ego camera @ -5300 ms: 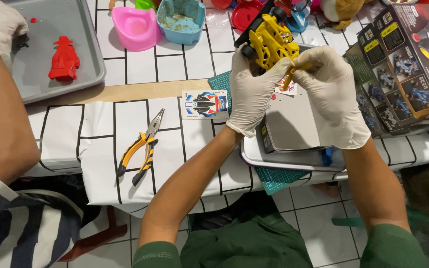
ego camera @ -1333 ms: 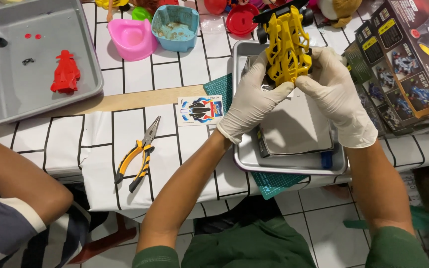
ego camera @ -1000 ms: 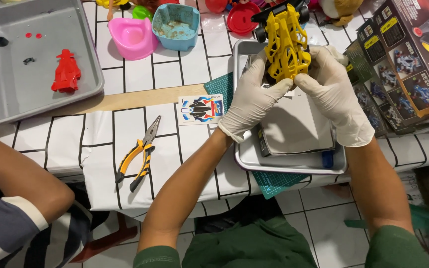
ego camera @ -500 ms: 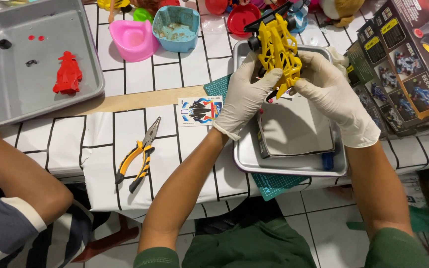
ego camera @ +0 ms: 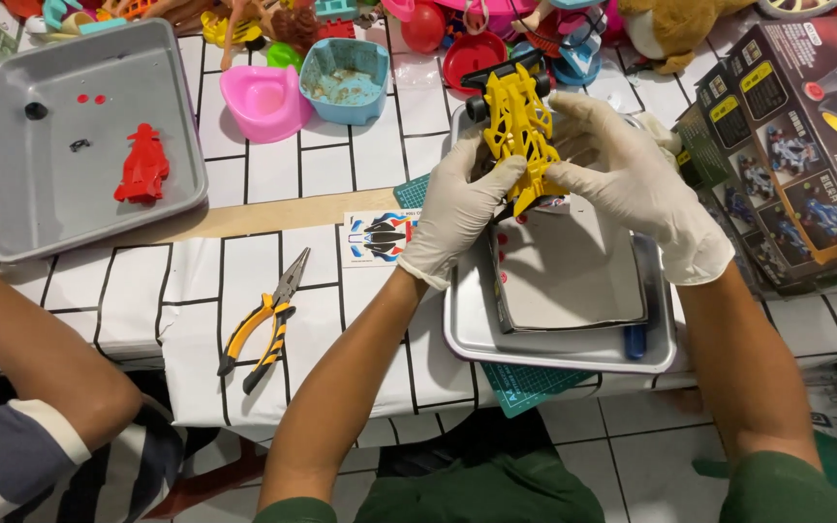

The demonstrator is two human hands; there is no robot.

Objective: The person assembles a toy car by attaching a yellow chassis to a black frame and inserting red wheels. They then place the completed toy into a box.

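Two gloved hands raised over a metal tray [ego camera: 467, 334], forearms angled up from the bottom edge, wrists bent inward. Left hand [ego camera: 459, 208] and right hand [ego camera: 632, 189] met around a yellow toy car frame [ego camera: 520, 136], held tilted with black wheels at its far end. Frame sat between both palms, above the tray and the white sheet [ego camera: 569, 276] lying in it. Left fingers curled on the frame's near side; right fingers spread along the other side, thumb pressed on. Pliers [ego camera: 263, 324] lay well apart to the left. Sticker sheet [ego camera: 378, 237] just beside the left wrist.
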